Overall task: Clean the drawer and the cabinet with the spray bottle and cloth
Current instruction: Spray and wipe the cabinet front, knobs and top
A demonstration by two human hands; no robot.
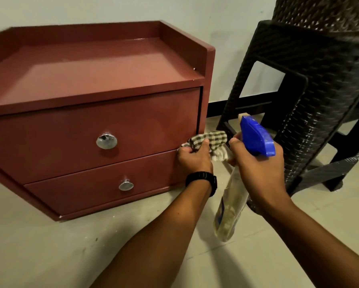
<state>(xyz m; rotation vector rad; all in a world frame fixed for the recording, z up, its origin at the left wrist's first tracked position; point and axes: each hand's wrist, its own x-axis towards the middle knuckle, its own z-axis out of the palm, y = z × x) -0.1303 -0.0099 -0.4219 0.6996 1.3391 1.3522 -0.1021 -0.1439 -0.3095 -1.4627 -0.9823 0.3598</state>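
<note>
Holding spray bottle (cloudy liquid), cloth

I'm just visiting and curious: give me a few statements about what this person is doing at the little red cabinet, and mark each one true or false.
1. The left hand grips a checked cloth. True.
2. The right hand holds a spray bottle with a red spray head. False: the head is blue.
3. Both drawers of the cabinet are pulled open. False: both are shut.
4. Each drawer front has a round silver knob. True.
5. A dark woven chair stands right of the cabinet. True.
</note>
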